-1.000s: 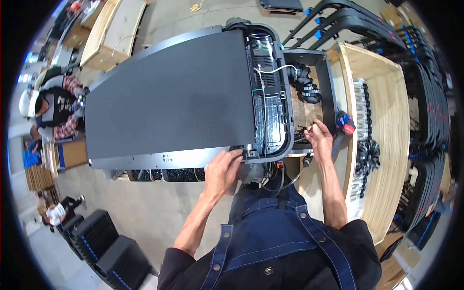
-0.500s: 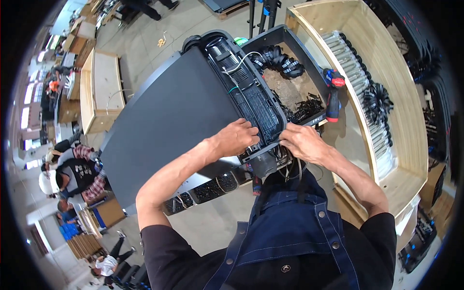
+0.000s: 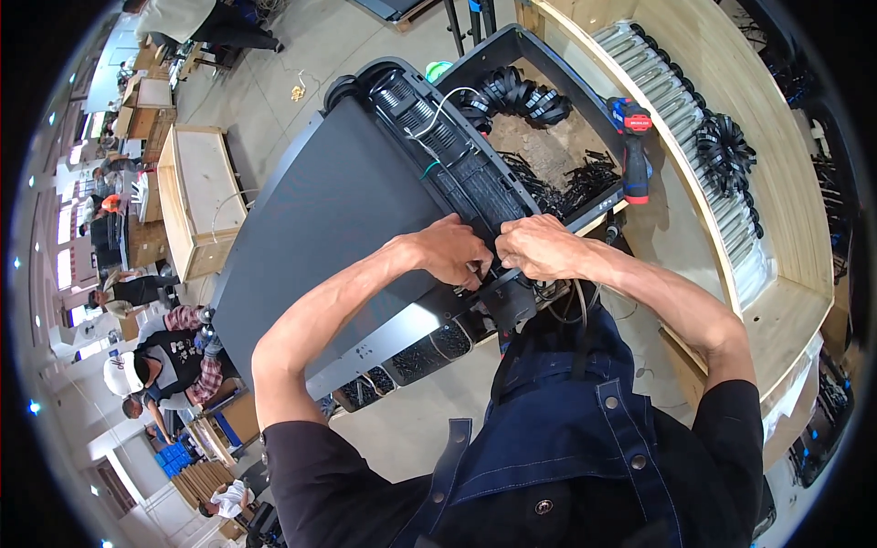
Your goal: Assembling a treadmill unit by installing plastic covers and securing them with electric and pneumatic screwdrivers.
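Observation:
In front of me lies a treadmill (image 3: 338,210) with a wide black belt, its motor compartment (image 3: 457,155) uncovered at the right end. My left hand (image 3: 454,251) reaches over the belt's near corner. Its fingers are bent down and pinched at the compartment's near end; whatever they hold is hidden. Close beside it, my right hand (image 3: 541,248) is closed over the compartment's near right corner, thumb and fingers together, and its contents cannot be seen. A white cable (image 3: 437,119) curls across the motor area. Loose cables (image 3: 553,290) hang just below my right hand.
Beyond the compartment, a black tray (image 3: 548,137) holds black coiled parts and screws. A red and blue cordless driver (image 3: 632,151) rests on its edge. At right stands a wooden crate (image 3: 776,210) of metal tubes. Screw bins (image 3: 425,356) sit below the deck; co-workers (image 3: 169,361) are at left.
My right hand has moved left along the compartment's near end, closer to my left hand. The left hand has shifted only slightly. My view has also shifted a little.

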The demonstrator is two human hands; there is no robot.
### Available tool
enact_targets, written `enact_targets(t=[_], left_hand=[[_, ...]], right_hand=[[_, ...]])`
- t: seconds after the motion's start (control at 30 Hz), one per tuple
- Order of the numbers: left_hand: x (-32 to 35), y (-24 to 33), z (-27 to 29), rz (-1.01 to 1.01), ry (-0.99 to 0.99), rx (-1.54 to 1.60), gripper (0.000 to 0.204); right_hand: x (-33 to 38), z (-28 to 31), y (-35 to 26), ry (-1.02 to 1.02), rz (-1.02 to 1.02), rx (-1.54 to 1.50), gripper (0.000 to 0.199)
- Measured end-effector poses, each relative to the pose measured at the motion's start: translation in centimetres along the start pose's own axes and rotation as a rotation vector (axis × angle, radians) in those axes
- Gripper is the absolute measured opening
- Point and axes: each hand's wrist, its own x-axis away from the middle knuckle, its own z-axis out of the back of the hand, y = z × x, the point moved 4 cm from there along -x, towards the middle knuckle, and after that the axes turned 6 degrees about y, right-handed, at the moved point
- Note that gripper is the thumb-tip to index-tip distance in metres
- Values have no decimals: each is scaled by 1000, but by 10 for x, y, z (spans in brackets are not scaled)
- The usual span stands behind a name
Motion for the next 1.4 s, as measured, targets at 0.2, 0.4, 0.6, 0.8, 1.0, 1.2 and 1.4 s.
enact_targets(t=[0.2,0.4,0.6,0.8,1.0,1.2,1.4], left_hand=[[-3,4,2,106,-102,-21,28],[-12,6,8,65,-103,-71,33],[-3,10,4,124,-109,-85,31],[7,12,1,137,-16,17,24],[-15,9,11,105,-106,-34,26],[2,16,7,212,-148,-8,25],[-11,12,4,212,-149,-65,23]], right_hand=[[-4,-12,-4,25,-61,-33,9],[5,-13,-12,28,-79,95,7],[46,7,-18,330,11,-99,18],[121,70,151,1292,-723,149,57],[111,86,245,1123,-774,-143,50],[180,90,106,1022,-491,-693,41],[209,45,97,505,-639,-1101,47]])
